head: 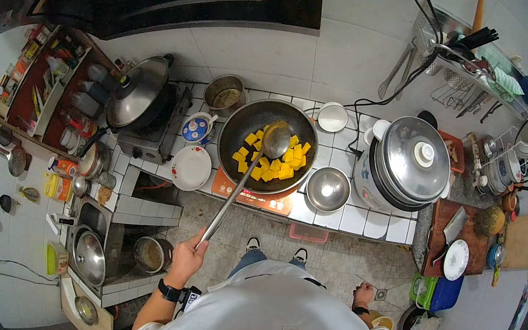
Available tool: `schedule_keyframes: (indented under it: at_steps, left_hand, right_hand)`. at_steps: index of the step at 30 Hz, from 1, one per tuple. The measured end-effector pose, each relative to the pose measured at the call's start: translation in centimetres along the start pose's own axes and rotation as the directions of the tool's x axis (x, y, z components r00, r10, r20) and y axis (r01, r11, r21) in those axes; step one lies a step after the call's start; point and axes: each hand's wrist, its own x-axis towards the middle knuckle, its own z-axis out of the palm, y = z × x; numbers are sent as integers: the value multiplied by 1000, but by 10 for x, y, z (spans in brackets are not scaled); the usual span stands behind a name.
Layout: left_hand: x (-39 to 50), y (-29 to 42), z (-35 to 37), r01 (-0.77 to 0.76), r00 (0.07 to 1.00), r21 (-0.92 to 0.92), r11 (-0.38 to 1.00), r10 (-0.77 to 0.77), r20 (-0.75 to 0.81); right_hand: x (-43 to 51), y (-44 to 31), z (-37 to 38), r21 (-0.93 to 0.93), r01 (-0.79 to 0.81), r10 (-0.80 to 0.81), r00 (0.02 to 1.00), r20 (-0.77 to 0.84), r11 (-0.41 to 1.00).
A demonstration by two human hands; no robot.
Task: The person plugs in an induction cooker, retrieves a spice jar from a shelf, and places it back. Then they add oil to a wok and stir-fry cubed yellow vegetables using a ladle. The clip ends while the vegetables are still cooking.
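Note:
My left hand (187,259) grips the end of a long metal handle belonging to a ladle (275,142). The bowl of the ladle is inside a dark wok (235,127), above yellow cut chunks (271,170) that look like pumpkin. Beneath the wok is an orange-topped induction cooker (226,185) on the white-tiled counter (332,221). My right hand (363,293) hangs low at my side, away from the counter, its fingers curled and nothing visible in it. To the right of the wok sits a metal bowl (328,189); to its left lies a floral-rimmed plate (191,168).
A large lidded electric cooker (401,170) stands on the right. Beyond it, a cleaver (453,226) and a white plate (456,260) rest on a wooden board (474,247). On the left are a lidded wok (136,92) on a gas stove (152,143) and a sink (93,216).

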Motion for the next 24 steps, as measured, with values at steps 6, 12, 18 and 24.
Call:
schedule_keyframes:
  at_steps: [6, 12, 18, 24]
  left_hand:
    - [8, -2, 7, -85, 996, -8, 996, 85, 5]
    - [0, 16, 7, -111, 994, 34, 993, 111, 19]
    - [-12, 26, -3, -254, 964, 155, 955, 263, -39]
    - [-12, 18, 4, -288, 943, 355, 890, 329, -58]
  right_hand:
    - [3, 7, 4, 27, -12, 12, 1000, -2, 1000]
    - [10, 15, 3, 86, 88, -92, 995, 48, 992]
    - [1, 3, -3, 35, -29, 27, 999, 45, 999]
    - [2, 9, -2, -10, -28, 29, 999, 42, 1000]
